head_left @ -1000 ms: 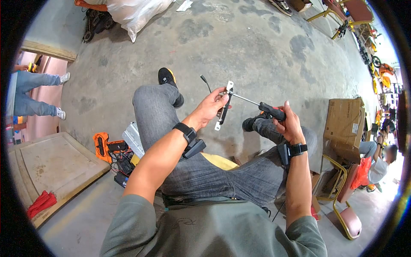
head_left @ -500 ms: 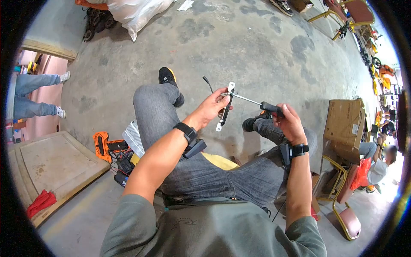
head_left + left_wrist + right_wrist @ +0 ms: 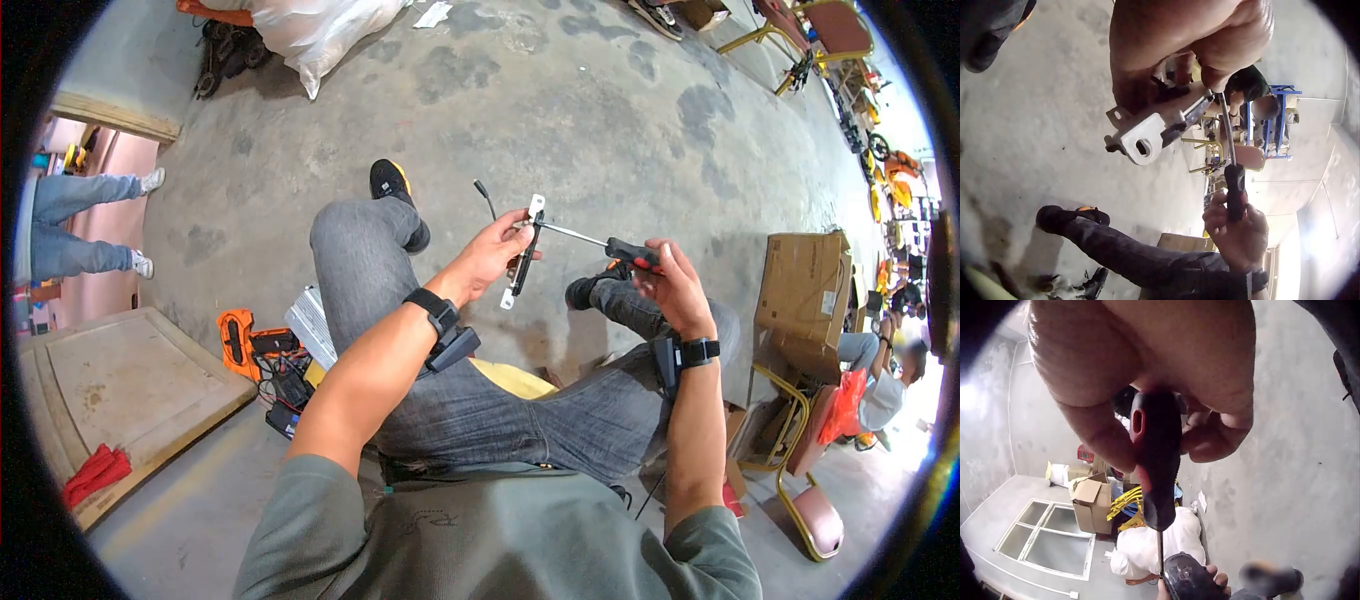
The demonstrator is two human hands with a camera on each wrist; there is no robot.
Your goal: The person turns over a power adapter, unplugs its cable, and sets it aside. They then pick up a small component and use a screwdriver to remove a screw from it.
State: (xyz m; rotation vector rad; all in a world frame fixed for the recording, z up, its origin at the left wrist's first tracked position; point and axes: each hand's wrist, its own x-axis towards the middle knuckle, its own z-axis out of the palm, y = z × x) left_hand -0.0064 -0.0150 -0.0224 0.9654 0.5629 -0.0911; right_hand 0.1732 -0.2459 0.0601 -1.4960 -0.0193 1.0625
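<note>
The left hand (image 3: 492, 255) grips a narrow dark part with white metal end tabs (image 3: 508, 298); in the left wrist view one tab (image 3: 1141, 142) shows an oval hole. A thin cable with a dark plug (image 3: 481, 187) sticks out beyond that hand. The right hand (image 3: 680, 290) holds a black and red screwdriver (image 3: 632, 254) by its handle, with fingers and thumb round it. Its steel shaft runs left to the part, near the left thumb. The right wrist view shows the handle (image 3: 1159, 462) between thumb and fingers; the tip's exact contact is hidden.
A cardboard box (image 3: 802, 290) and a chair with a yellow frame (image 3: 797, 420) stand at the right. On the left lie an orange tool case (image 3: 236, 342), a wooden panel (image 3: 140, 390) and a red cloth (image 3: 98, 474). A white sack (image 3: 325, 35) is at the top.
The screwdriver handle has turned in the right hand, showing more red than half a second ago. The held part has shifted and tilted slightly; both hands stay nearly in place.
</note>
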